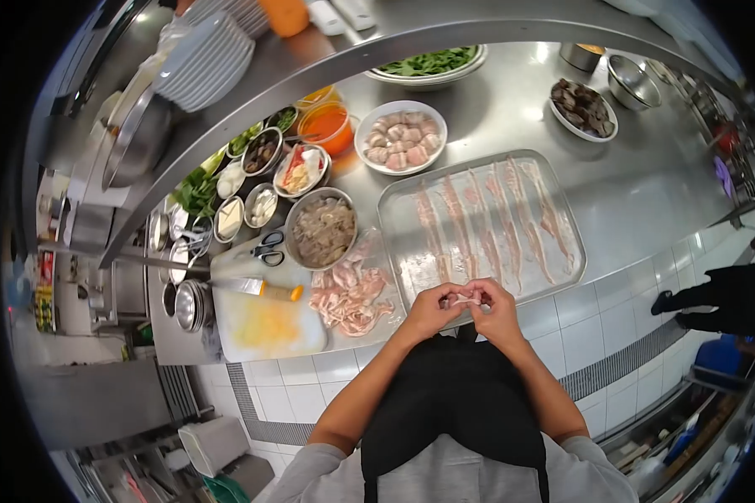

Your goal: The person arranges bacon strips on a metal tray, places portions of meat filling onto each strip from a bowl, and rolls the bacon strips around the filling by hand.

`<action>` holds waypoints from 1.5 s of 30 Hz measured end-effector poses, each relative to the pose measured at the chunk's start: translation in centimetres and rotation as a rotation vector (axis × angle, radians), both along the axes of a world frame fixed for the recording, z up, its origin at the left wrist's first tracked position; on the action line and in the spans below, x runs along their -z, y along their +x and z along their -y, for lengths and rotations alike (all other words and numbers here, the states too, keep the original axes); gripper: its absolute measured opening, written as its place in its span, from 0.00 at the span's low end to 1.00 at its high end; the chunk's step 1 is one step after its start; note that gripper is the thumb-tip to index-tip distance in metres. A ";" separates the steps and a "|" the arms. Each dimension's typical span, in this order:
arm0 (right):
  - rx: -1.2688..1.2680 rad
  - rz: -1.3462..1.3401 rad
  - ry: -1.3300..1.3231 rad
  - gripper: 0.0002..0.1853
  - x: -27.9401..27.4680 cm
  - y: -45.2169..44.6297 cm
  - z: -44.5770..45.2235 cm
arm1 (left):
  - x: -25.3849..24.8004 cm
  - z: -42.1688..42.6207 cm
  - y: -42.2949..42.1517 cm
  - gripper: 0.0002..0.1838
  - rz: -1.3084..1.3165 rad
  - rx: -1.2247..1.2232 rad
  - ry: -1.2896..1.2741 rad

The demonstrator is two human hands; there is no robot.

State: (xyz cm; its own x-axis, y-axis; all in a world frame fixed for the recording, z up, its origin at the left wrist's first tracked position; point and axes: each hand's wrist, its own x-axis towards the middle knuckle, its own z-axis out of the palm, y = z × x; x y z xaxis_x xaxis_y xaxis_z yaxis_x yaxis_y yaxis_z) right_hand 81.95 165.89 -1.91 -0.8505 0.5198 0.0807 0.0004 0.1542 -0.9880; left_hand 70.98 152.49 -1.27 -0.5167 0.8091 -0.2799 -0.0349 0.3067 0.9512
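My left hand and my right hand meet at the near edge of a metal tray. Pinched between the fingertips of both is a small piece of bacon, mostly covered by the fingers. Several long bacon strips lie side by side on the tray. To the left, a loose pile of bacon rests on plastic wrap. Beyond the tray's far left corner, a white bowl holds rolled, bacon-wrapped pieces.
A cutting board carries a yellow-handled knife and scissors. Beside it stands a bowl of raw shrimp. A plate of dark pieces sits at the right. An overhead shelf crosses the bench, and another person stands at right.
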 end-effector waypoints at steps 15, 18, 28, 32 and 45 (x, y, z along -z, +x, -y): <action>-0.255 0.097 0.514 0.15 1.1 -14.4 10.6 | 3.5 19.4 -6.8 0.16 -0.972 -0.692 -0.403; -0.247 0.126 0.555 0.14 0.2 -14.3 11.3 | 2.9 19.6 -9.0 0.18 -1.155 -0.662 -0.356; -0.420 0.008 0.475 0.14 2.7 -16.1 17.6 | 2.6 21.3 -10.6 0.08 -0.758 -0.514 -0.249; -0.530 0.066 0.440 0.13 2.5 -17.2 18.3 | -0.1 21.1 -10.0 0.10 -0.541 -0.506 -0.212; -0.019 0.010 0.118 0.16 0.1 -15.3 19.7 | 1.1 20.9 -10.0 0.16 0.325 -0.643 0.240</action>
State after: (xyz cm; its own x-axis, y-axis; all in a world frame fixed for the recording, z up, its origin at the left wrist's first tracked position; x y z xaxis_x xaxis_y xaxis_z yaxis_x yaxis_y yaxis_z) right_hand 66.66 146.16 -2.02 -0.8612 0.4909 0.1317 0.0065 0.2698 -0.9629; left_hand 61.02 131.60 -2.40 -0.8287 0.4343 -0.3530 -0.4271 -0.0831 0.9004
